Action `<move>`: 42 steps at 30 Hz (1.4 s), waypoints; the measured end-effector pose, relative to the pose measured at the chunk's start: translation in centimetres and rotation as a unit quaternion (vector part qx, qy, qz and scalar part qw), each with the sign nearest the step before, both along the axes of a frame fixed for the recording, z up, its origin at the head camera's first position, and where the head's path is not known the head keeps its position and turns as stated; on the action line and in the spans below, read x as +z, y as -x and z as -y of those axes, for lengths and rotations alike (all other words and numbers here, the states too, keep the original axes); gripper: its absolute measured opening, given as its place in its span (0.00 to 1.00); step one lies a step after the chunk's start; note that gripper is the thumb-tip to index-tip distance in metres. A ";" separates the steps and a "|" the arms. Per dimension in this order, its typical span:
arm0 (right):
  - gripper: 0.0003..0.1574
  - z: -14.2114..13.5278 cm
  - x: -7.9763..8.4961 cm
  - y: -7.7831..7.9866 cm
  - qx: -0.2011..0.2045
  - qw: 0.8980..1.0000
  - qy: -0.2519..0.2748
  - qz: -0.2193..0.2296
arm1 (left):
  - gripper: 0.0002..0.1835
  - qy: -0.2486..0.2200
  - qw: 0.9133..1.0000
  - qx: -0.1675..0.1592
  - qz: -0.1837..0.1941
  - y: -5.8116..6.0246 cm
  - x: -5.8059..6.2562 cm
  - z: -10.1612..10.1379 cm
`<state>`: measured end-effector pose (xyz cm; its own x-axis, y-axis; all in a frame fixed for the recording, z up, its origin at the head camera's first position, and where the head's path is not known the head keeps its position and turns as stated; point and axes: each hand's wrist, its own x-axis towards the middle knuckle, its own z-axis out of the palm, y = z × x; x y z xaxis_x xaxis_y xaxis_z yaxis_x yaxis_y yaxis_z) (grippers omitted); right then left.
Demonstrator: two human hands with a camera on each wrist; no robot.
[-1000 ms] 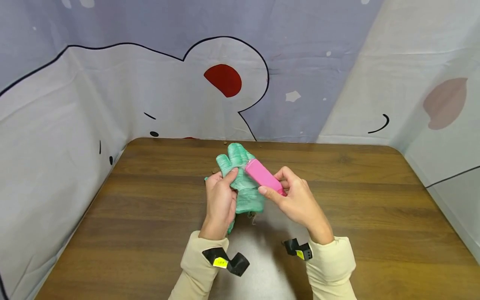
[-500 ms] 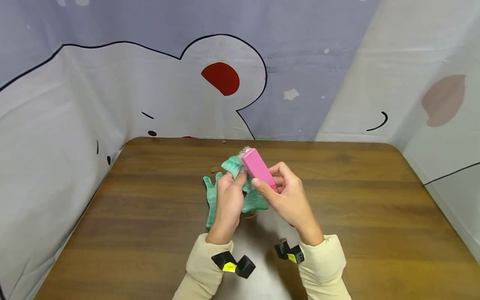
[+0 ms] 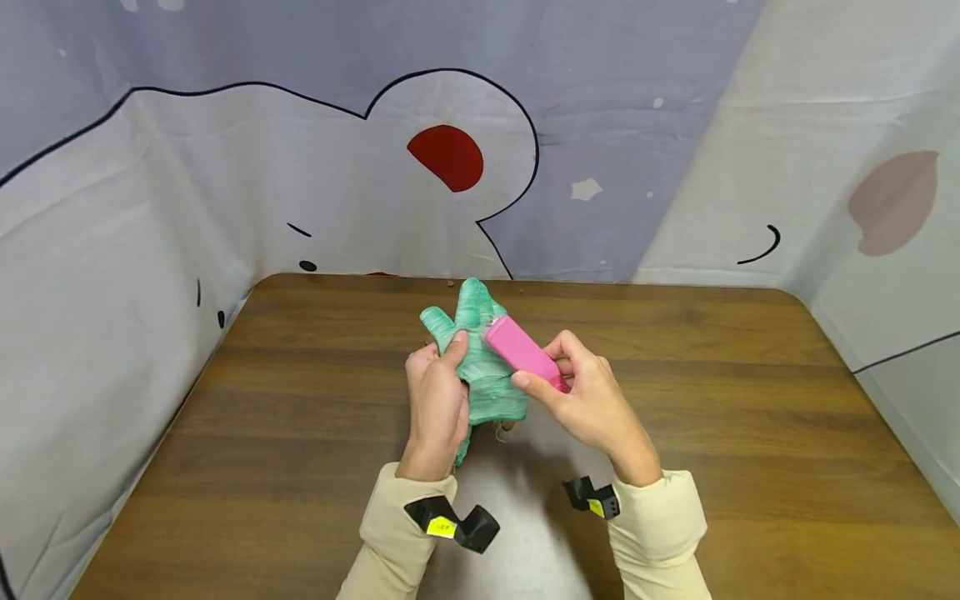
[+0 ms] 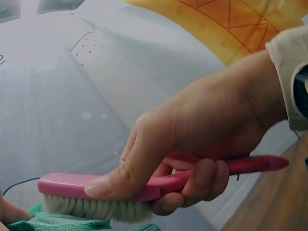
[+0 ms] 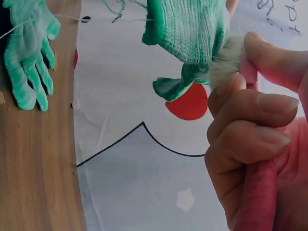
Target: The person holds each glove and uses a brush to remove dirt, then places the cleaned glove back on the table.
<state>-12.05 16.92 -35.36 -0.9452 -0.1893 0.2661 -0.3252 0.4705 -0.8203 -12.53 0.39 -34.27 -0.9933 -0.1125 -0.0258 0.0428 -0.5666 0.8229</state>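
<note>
My left hand (image 3: 437, 408) pinches a green knitted glove (image 3: 491, 392) by its side, thumb on top, and holds it up over the table. In my right hand (image 3: 596, 400) is a pink brush (image 3: 521, 350), gripped at the neck and handle. The left wrist view shows its pale bristles (image 4: 96, 208) pressed down on the green cloth, with the thumb along the brush's back. Loose threads hang from the glove's cuff. A second green glove (image 5: 31, 53) lies on the table, mostly hidden behind my left hand in the head view.
The brown wooden table (image 3: 750, 433) spreads beneath both hands, with a few small crumbs near its far edge. Printed cloth walls (image 3: 315, 183) stand around its back and sides. Black wrist cameras (image 3: 450, 521) sit on both sleeves.
The held glove was folded and lower half a second ago, with the brush lifted off and bristles showing; now the glove is spread upright again and the brush lies against it.
</note>
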 end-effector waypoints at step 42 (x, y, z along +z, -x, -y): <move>0.14 -0.4 1.8 -0.5 0.034 0.984 0.123 0.122 | 0.15 0.070 0.997 -0.012 -0.027 0.3 -0.5 0.2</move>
<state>-11.53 17.30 -33.59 -0.9740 -0.2124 0.0787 -0.1285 0.2320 -0.9642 -12.83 0.17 -34.75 -0.9953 -0.0876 0.0413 0.0764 -0.4483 0.8906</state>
